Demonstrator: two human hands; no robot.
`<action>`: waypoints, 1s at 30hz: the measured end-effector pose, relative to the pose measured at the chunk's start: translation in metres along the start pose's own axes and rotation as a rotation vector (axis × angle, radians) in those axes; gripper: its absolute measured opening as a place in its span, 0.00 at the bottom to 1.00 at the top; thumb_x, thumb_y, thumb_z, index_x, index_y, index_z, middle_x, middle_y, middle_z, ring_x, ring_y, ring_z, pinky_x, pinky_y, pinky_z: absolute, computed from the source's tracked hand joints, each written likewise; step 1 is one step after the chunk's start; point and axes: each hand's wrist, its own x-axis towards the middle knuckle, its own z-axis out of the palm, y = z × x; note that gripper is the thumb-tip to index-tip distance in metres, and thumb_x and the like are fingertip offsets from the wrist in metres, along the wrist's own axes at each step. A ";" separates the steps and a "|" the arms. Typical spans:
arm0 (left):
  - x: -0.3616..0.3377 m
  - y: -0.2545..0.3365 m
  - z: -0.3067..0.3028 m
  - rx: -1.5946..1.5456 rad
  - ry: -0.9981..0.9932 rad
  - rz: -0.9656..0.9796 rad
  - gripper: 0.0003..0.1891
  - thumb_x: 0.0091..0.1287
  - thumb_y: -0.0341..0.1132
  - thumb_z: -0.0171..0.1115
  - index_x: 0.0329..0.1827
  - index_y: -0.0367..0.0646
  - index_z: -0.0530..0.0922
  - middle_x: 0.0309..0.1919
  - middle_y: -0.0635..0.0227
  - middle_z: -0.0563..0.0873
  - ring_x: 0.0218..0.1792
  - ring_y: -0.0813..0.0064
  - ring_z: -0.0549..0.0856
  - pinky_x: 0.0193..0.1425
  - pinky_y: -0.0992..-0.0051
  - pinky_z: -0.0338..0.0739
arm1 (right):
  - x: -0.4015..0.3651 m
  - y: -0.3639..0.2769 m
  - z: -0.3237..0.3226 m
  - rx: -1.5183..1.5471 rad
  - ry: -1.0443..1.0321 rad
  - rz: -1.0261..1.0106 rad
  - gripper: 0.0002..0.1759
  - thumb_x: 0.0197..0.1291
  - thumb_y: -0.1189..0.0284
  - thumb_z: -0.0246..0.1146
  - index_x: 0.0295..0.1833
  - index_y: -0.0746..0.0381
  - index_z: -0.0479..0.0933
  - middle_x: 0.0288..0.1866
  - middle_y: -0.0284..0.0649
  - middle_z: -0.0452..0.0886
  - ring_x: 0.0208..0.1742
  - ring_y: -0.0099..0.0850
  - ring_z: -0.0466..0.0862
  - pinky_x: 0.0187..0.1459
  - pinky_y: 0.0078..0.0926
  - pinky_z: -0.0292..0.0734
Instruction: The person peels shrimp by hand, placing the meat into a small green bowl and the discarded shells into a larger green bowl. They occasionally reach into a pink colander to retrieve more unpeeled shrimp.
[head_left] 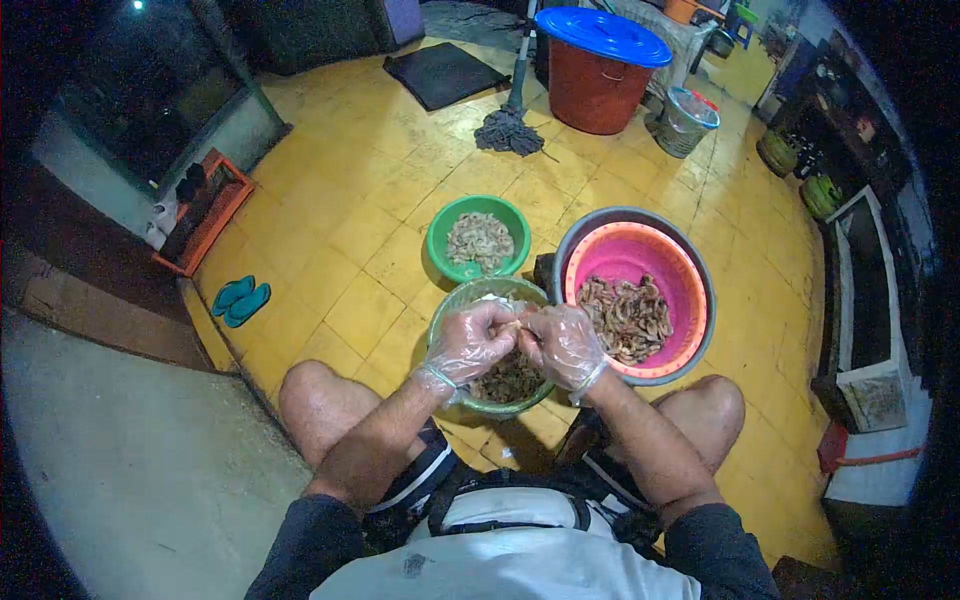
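Note:
My left hand (468, 342) and my right hand (565, 345), both in clear plastic gloves, meet over a green bowl (432, 335) of dark scraps that look like shrimp shells (507, 384). Fingertips of both hands are pinched together on a small pale shrimp, mostly hidden by the fingers. Just beyond, a smaller green bowl (437, 240) holds pale peeled shrimp (480, 240). To the right, a pink colander (690, 285) with an orange rim sits inside a grey basin (712, 300) and contains unpeeled brownish shrimp (625, 318).
A red tub (598, 95) with a blue lid (605, 35), a mop (510, 130), a dark mat (445, 75) and a bucket (685, 125) are on the yellow tiled floor ahead. Teal sandals (242, 300) and an orange rack (212, 215) are left. Shelving (865, 290) stands right.

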 end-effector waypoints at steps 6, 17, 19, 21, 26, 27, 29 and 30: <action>-0.004 -0.015 -0.007 0.140 0.191 0.022 0.09 0.63 0.31 0.68 0.41 0.35 0.84 0.35 0.65 0.89 0.32 0.76 0.87 0.41 0.74 0.82 | 0.002 -0.006 0.011 0.105 -0.041 -0.041 0.09 0.53 0.69 0.64 0.26 0.62 0.78 0.23 0.52 0.79 0.29 0.54 0.80 0.36 0.52 0.74; 0.004 -0.035 -0.007 -0.451 0.053 -0.159 0.16 0.67 0.27 0.66 0.55 0.33 0.77 0.44 0.62 0.86 0.41 0.76 0.85 0.51 0.76 0.80 | 0.009 -0.010 0.008 0.320 -0.178 0.121 0.12 0.60 0.67 0.61 0.44 0.64 0.79 0.39 0.58 0.82 0.44 0.57 0.81 0.46 0.55 0.75; 0.003 -0.034 -0.003 -0.569 0.022 -0.185 0.15 0.66 0.28 0.67 0.55 0.35 0.78 0.44 0.63 0.86 0.40 0.77 0.85 0.47 0.78 0.80 | 0.005 -0.005 0.022 0.198 -0.175 0.082 0.10 0.60 0.67 0.61 0.39 0.63 0.80 0.37 0.58 0.82 0.41 0.58 0.81 0.44 0.55 0.75; 0.003 -0.035 -0.003 -0.539 -0.004 -0.180 0.15 0.66 0.28 0.67 0.54 0.35 0.78 0.42 0.64 0.86 0.39 0.79 0.84 0.43 0.79 0.80 | 0.001 -0.003 0.033 0.263 -0.040 0.059 0.10 0.61 0.67 0.60 0.34 0.63 0.81 0.32 0.56 0.82 0.36 0.58 0.81 0.42 0.55 0.75; 0.004 -0.040 0.002 -0.603 0.060 -0.166 0.13 0.66 0.29 0.67 0.51 0.35 0.78 0.39 0.66 0.86 0.36 0.81 0.83 0.39 0.80 0.80 | 0.001 0.003 0.040 0.284 0.050 -0.065 0.09 0.61 0.69 0.62 0.33 0.63 0.80 0.28 0.55 0.80 0.31 0.53 0.81 0.35 0.48 0.75; 0.004 -0.041 0.003 -0.597 0.079 -0.176 0.13 0.66 0.29 0.67 0.50 0.35 0.77 0.38 0.66 0.86 0.35 0.81 0.83 0.39 0.80 0.80 | 0.002 0.003 0.038 0.292 -0.003 -0.028 0.10 0.61 0.69 0.61 0.32 0.64 0.79 0.27 0.54 0.79 0.30 0.53 0.81 0.34 0.47 0.75; 0.006 -0.042 0.003 -0.594 0.099 -0.183 0.12 0.67 0.29 0.66 0.50 0.34 0.77 0.38 0.66 0.86 0.35 0.81 0.83 0.39 0.79 0.80 | 0.001 0.002 0.034 0.300 -0.057 0.009 0.11 0.61 0.69 0.60 0.31 0.64 0.79 0.26 0.54 0.79 0.29 0.52 0.80 0.34 0.46 0.75; 0.007 -0.040 0.002 -0.592 0.120 -0.190 0.12 0.67 0.29 0.66 0.49 0.34 0.77 0.38 0.66 0.86 0.35 0.81 0.83 0.39 0.79 0.80 | 0.001 -0.001 0.028 0.321 -0.086 0.046 0.12 0.61 0.69 0.60 0.29 0.65 0.79 0.26 0.54 0.79 0.29 0.52 0.80 0.34 0.46 0.74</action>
